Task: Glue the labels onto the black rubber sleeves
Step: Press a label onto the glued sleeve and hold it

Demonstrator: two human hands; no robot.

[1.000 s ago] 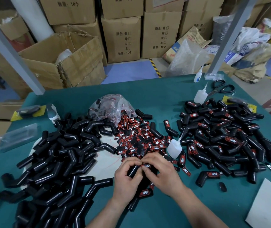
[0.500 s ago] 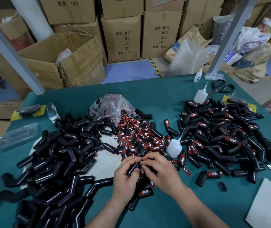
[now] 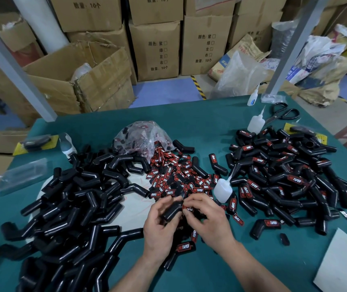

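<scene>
Two hands meet low over the green table (image 3: 210, 123); the left hand (image 3: 160, 226) curls thumb and fingers round a black rubber sleeve (image 3: 172, 210), which lies slanted across them; the right hand (image 3: 208, 220) pinches a red label (image 3: 186, 207) in its fingertips, against the sleeve's upper end. A glue bottle (image 3: 222, 189) stands just beside the right hand; plain sleeves (image 3: 73, 199) are heaped to the left.

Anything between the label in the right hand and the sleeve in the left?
Nothing visible. The right hand pinches the label right against the sleeve that the left hand grips; no object shows between them.
</scene>
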